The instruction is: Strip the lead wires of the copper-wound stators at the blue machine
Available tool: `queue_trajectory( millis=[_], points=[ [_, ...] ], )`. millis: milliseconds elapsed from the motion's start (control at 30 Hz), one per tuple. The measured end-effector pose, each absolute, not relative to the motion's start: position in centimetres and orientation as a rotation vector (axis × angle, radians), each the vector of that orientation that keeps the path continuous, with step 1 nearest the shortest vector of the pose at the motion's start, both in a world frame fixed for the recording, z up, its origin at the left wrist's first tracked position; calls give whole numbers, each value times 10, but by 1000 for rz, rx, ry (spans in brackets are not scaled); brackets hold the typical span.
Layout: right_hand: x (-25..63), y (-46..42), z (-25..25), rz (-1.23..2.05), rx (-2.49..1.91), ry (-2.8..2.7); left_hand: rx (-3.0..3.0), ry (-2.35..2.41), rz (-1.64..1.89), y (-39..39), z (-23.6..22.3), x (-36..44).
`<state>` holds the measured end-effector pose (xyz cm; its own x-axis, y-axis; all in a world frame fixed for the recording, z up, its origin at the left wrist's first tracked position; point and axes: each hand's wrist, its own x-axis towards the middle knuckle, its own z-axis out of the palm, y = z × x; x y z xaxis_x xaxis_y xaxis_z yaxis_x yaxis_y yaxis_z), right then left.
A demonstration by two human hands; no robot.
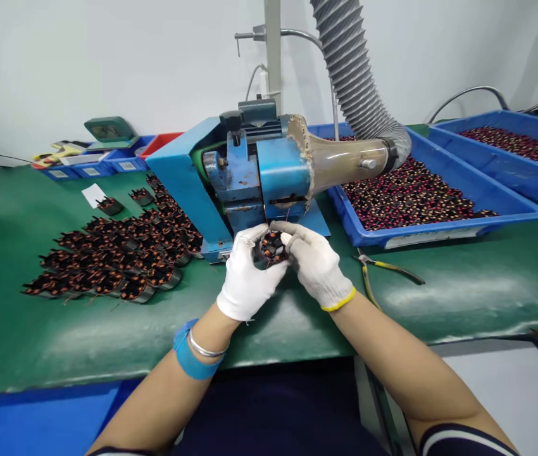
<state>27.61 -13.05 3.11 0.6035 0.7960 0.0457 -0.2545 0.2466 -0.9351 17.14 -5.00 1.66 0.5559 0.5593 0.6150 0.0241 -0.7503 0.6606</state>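
Note:
Between my two gloved hands is a motor stator [273, 248], a round black core with copper windings and thin wire ends. My left hand [250, 269] wraps round its left side and underside. The fingers of my right hand [314, 256] close on its right side and upper edge, near a thin wire that rises toward the machine. Just beyond the hands stands a blue belt-driven machine [283, 168], its front slot close above the stator. Whether the wire touches the machine, I cannot tell.
Several wound stators [121, 253] stand grouped at left. Cutting pliers [387, 266] lie open at right, before a blue tray [440, 234] of small parts. A second blue tray [501, 168] sits behind it. A grey hose [349, 57] runs up from a clear funnel [345, 161].

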Motion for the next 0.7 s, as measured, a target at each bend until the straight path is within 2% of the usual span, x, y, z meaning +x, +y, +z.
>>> queue_trajectory(
  millis=[267,700],
  points=[
    [283,-112,40,651,-1074,-603,2203,650,1364,-43,25,192],
    [290,-116,40,456,-1271,-686,2207,578,1348,-45,30,206]
  ],
)
